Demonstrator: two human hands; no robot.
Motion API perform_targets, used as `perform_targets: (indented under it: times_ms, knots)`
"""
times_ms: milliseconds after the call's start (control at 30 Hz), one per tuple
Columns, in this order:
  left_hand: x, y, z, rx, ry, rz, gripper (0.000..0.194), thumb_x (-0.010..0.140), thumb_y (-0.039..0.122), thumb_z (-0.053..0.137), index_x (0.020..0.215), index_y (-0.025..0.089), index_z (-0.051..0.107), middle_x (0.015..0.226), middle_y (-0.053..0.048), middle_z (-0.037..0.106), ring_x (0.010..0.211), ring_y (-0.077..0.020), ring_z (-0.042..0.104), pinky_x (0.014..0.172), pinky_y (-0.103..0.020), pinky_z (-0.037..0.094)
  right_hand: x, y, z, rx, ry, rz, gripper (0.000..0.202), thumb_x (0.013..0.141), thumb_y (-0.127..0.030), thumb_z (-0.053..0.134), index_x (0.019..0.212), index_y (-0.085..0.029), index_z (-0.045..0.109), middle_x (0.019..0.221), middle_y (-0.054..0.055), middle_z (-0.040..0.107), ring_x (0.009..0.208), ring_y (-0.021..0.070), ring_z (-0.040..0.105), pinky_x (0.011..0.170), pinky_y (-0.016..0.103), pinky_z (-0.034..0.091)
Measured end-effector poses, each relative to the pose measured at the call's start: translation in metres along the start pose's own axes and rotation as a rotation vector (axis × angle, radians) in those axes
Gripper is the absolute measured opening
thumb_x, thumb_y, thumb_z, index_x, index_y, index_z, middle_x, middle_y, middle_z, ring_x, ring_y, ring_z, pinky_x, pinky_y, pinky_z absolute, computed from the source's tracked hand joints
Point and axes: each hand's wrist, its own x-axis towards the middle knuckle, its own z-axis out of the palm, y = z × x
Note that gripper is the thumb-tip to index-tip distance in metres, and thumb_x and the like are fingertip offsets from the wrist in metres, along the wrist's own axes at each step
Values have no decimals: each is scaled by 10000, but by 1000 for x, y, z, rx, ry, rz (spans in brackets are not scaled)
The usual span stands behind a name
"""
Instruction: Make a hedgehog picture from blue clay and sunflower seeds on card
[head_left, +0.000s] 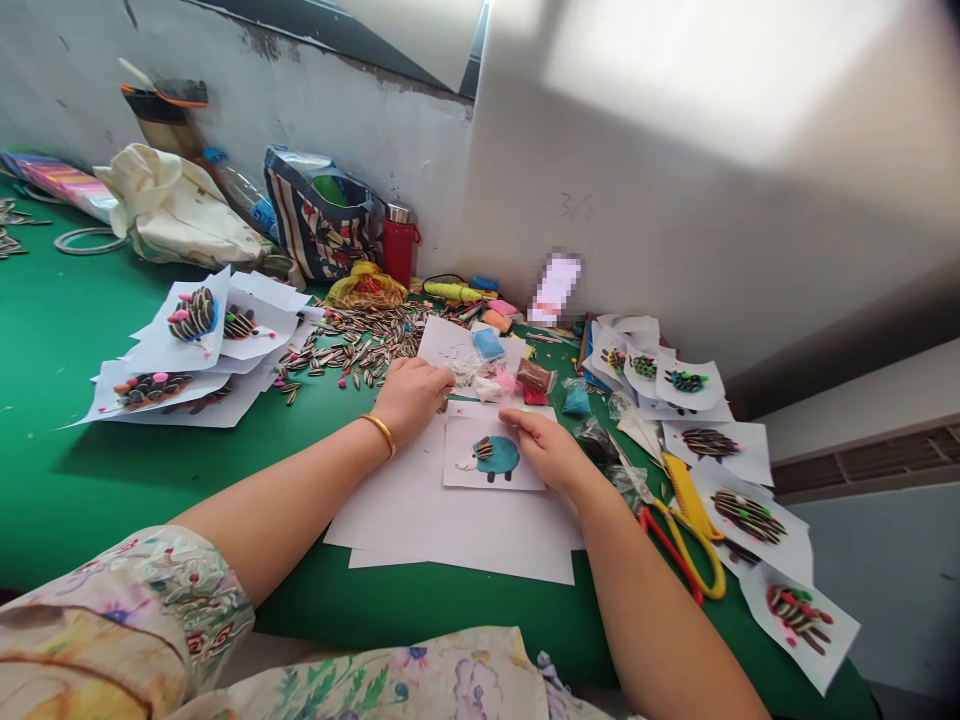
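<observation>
A small white paper card (457, 470) lies on larger white sheets (405, 515) in front of me. It bears a blue clay hedgehog (504, 457) with a few striped sunflower seeds stuck near its head and dark feet below. My right hand (553, 452) grips the card's right edge, fingers at its upper corner. Beyond the card's left corner, my left hand (415, 398) is closed with its fingertips pointing down; whatever is in them is hidden. A loose heap of sunflower seeds (367, 340) spreads just beyond that hand.
Bags of coloured clay (535, 377) sit behind the card. Yellow-handled scissors (694, 560) and a yellow cutter (686, 495) lie at right, beside several seed-hedgehog cards (716, 443). More cards (180, 335) are piled at left. A red bottle (399, 245) and a striped bag (319, 220) stand behind.
</observation>
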Motion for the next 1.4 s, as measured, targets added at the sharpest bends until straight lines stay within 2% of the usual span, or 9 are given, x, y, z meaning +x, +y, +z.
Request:
perform_targets:
  times_ms: [133, 233, 500, 633, 767, 933, 1100, 1300, 1400]
  knots:
    - [0, 4, -4, -202, -118, 90, 180, 948, 261, 493, 908, 196, 656, 884, -45, 709, 866, -213, 614, 830, -356, 414, -1, -1, -3, 23, -16, 11, 525, 847, -76, 456, 1279, -302, 652, 1265, 3, 679, 1194, 206, 618, 1090, 420, 458]
    - [-2, 8, -5, -250, -209, 192, 186, 969, 278, 475, 898, 196, 625, 907, -37, 694, 895, -204, 614, 883, -348, 418, -1, -2, -5, 25, -50, 4, 549, 836, -64, 450, 1287, -308, 648, 1283, -5, 668, 1203, 203, 611, 1103, 415, 444]
    - [-5, 7, -7, -137, -101, 133, 205, 970, 249, 455, 919, 193, 645, 935, -66, 696, 936, -229, 624, 937, -400, 416, 0, -4, -4, 4, -91, 17, 587, 821, -59, 451, 1333, -292, 620, 1338, -1, 635, 1250, 213, 579, 1130, 419, 416]
    - [-9, 10, -12, -306, -228, 250, 201, 973, 255, 460, 975, 204, 654, 962, -56, 711, 938, -203, 639, 862, -332, 463, 0, -2, -4, -15, -91, 19, 567, 844, -86, 457, 1353, -287, 604, 1374, 3, 609, 1277, 223, 559, 1142, 432, 401]
    - [-11, 14, -10, -275, -288, 289, 213, 976, 258, 465, 970, 204, 671, 893, -60, 709, 912, -207, 649, 870, -341, 466, 1, 0, -3, -44, -69, 14, 551, 855, -99, 454, 1355, -279, 602, 1388, 16, 596, 1281, 235, 555, 1136, 450, 407]
    - [-8, 8, -6, -199, -214, 268, 201, 960, 214, 477, 917, 188, 672, 858, -59, 697, 887, -209, 643, 904, -367, 454, 1, -1, 2, -23, -40, -19, 584, 834, -85, 452, 1369, -278, 586, 1392, 16, 592, 1289, 222, 543, 1135, 426, 407]
    - [-8, 6, -5, -278, -92, 174, 164, 926, 267, 565, 880, 208, 710, 925, -59, 707, 928, -215, 635, 852, -345, 479, 1, -4, 3, -19, 27, -41, 490, 890, -149, 455, 1343, -268, 600, 1362, 41, 610, 1264, 225, 554, 1107, 428, 423]
    - [-16, 21, -2, -644, -179, -107, 264, 889, 292, 591, 1139, 216, 627, 936, -27, 714, 862, -179, 673, 783, -311, 535, -1, -21, 4, -6, 135, -199, 345, 915, -229, 545, 1242, -265, 649, 1117, 59, 699, 1039, 223, 633, 952, 399, 500]
    - [-19, 31, -1, -881, -241, -161, 348, 865, 299, 607, 1198, 212, 558, 902, -24, 711, 860, -177, 684, 778, -316, 548, -3, -33, 7, -6, 150, -275, 281, 920, -250, 584, 1186, -275, 672, 1052, 56, 705, 992, 225, 631, 915, 389, 497]
